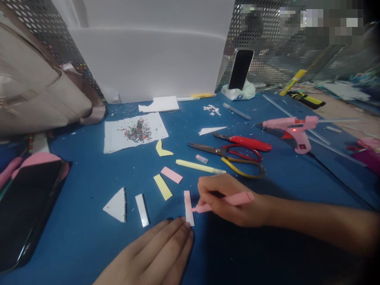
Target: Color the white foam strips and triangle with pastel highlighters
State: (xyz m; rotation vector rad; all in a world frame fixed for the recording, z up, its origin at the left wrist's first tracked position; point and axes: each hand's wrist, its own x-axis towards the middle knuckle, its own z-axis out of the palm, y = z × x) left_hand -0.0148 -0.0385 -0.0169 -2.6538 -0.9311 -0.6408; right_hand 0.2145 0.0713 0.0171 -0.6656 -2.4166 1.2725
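My right hand (228, 200) grips a pink marker (234, 199) like a pen, its tip touching a small white strip (188, 206) that is partly coloured pink. My left hand (154, 253) lies flat, fingers together, with the fingertips pressing the strip's near end onto the blue table (89, 233). To the left lie a white strip (142, 209), a white triangle (116, 206), a yellow strip (162, 187) and a pink strip (171, 174).
Beyond my hands lie a yellow marker (199, 166), scissors (231, 156), a red cutter (246, 141) and a pink glue gun (292, 130) with its cord. A sheet with glitter (135, 132) sits further back. A dark phone (26, 206) lies left; another phone (240, 69) stands upright.
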